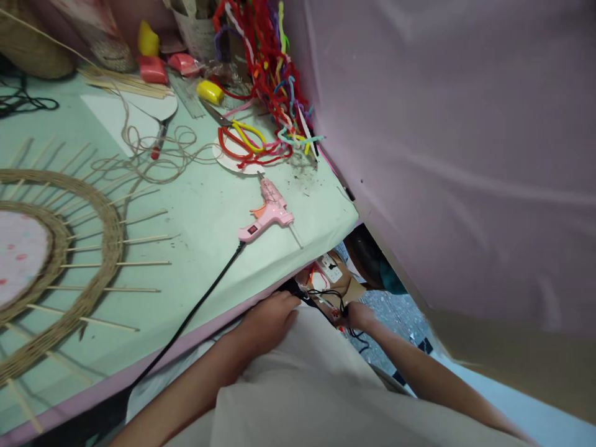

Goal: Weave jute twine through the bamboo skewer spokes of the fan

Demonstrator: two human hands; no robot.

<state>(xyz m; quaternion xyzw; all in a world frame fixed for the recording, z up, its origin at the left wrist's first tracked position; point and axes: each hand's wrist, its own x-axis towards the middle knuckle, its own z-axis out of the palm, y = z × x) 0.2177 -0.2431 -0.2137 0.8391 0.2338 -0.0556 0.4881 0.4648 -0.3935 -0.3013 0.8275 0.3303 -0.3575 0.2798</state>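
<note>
Pink glue gun [269, 214] lies on the tabletop [195, 223]; between its four and five o'clock, the right hand [361, 315] has fingers closed on a black cable [345, 308]. Left hand [272, 320], at six: I can't tell its grip.

One head-worn view, facing forward and down, close over the table [205, 214]

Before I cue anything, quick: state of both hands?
Left hand: fingers curled; whether it holds anything cannot be told.
Right hand: appears closed on a small black plug-like piece.
</note>
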